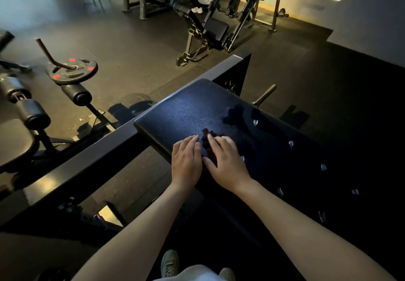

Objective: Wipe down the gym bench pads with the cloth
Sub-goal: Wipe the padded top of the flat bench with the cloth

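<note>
Head view: the black pad (188,109) has its left edge just beside a steel frame rail (92,155). Bare surface runs ahead to the far end and rightward into shadow. The left hand (186,162) rests flat near that edge, fingers straight, holding nothing. The right hand (225,160) presses the dark cloth (206,141) under spread fingers, and the cloth peeks out between the 2 hands.

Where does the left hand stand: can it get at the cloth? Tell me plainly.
Probably yes. The left hand lies flat on the bench pad right beside the cloth, with nothing between them; the right hand presses on part of the cloth, though.
</note>
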